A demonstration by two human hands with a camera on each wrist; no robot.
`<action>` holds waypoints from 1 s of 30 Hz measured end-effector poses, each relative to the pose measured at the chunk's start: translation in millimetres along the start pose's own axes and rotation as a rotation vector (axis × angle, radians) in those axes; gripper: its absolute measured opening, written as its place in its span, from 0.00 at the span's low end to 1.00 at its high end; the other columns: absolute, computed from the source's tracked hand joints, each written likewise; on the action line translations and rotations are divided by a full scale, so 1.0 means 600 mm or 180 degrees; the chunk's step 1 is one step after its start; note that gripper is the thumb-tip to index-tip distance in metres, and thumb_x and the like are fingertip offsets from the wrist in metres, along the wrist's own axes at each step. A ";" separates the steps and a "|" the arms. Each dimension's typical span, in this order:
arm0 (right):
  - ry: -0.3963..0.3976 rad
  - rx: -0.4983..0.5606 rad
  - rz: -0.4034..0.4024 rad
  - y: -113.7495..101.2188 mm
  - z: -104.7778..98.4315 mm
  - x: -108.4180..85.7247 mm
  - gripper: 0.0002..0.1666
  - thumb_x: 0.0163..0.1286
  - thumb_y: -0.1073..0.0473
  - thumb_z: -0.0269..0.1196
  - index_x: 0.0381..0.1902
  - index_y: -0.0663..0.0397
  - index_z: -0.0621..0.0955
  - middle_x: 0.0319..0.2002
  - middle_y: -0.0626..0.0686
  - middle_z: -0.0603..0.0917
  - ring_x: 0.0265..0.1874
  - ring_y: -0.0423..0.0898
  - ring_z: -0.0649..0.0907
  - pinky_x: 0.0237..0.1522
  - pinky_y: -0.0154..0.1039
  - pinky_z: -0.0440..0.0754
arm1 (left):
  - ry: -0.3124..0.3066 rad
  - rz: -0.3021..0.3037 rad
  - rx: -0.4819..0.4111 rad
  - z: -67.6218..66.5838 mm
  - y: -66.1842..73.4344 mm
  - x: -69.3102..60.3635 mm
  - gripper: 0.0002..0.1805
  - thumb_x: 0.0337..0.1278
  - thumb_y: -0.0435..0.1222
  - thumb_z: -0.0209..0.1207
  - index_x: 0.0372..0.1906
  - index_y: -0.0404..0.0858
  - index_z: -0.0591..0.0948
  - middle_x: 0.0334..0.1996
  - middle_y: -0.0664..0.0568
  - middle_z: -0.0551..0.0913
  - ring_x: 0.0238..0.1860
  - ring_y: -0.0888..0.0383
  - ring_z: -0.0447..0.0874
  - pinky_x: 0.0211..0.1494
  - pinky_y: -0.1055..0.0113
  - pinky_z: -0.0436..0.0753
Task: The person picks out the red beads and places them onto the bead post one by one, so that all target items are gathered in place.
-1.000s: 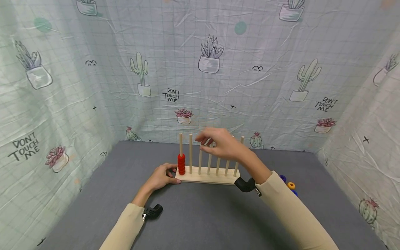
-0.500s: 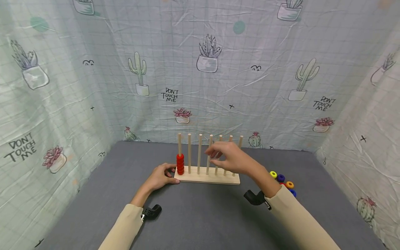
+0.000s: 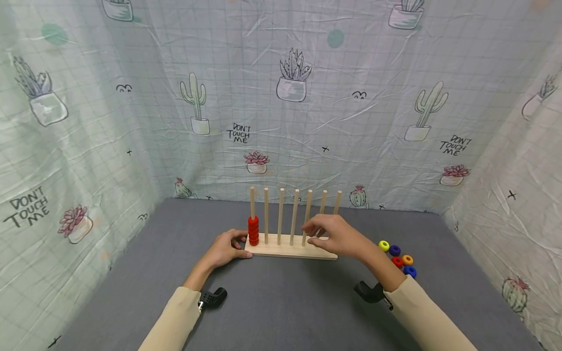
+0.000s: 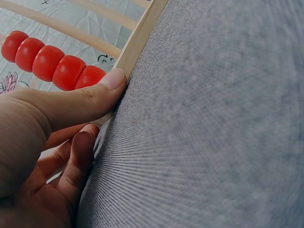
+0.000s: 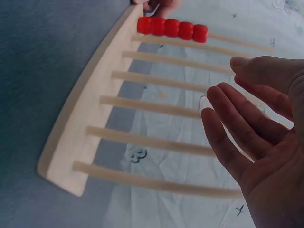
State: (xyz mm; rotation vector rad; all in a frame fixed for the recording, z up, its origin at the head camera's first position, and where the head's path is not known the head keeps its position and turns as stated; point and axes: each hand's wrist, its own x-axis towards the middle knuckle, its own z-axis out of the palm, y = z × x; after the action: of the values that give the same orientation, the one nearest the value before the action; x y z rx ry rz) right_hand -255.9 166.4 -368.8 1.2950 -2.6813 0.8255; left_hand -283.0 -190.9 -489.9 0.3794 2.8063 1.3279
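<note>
While the left hand (image 3: 225, 249) grips the pegboard (image 3: 285, 249), the half-open right hand (image 3: 337, 236) holds nothing. Five red beads (image 3: 253, 231) are threaded; six bare pegs (image 3: 280, 217) and several loose beads (image 3: 397, 263) remain.

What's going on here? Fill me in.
A person's left hand grips the left end of a pale rectangular wooden base with seven upright wooden pegs. Five red round beads are stacked on the leftmost peg; the others are bare. The empty right hand hovers near the right-hand pegs. Loose yellow, blue, orange and red round beads lie on the grey table.
</note>
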 end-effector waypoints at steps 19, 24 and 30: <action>0.0136 0.0050 0.0317 0.053 0.006 -0.065 0.16 0.70 0.63 0.69 0.55 0.54 0.85 0.48 0.57 0.88 0.42 0.46 0.88 0.46 0.42 0.87 | -0.0016 -0.0069 -0.0016 0.001 0.000 0.005 0.40 0.46 0.40 0.81 0.66 0.34 0.80 0.50 0.46 0.85 0.39 0.58 0.79 0.44 0.63 0.77; 0.0199 0.0087 0.0379 0.071 0.007 -0.084 0.16 0.69 0.65 0.70 0.54 0.57 0.85 0.47 0.58 0.89 0.42 0.46 0.88 0.45 0.43 0.87 | -0.0030 -0.0086 -0.0020 0.000 -0.001 0.006 0.40 0.46 0.40 0.81 0.67 0.34 0.80 0.50 0.46 0.85 0.39 0.58 0.79 0.44 0.64 0.77; 0.0206 0.0044 0.0512 0.095 0.008 -0.107 0.15 0.68 0.66 0.70 0.52 0.61 0.85 0.45 0.58 0.89 0.41 0.49 0.88 0.43 0.43 0.87 | -0.0012 -0.0101 -0.0011 -0.002 0.000 0.006 0.40 0.46 0.40 0.80 0.67 0.34 0.80 0.51 0.46 0.85 0.39 0.58 0.79 0.43 0.63 0.77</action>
State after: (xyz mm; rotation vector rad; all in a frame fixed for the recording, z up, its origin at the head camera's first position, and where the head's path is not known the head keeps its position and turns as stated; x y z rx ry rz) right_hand -255.7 238.8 -415.1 1.0464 -2.7608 0.8873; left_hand -286.9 -191.0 -489.0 0.3354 2.7944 1.3243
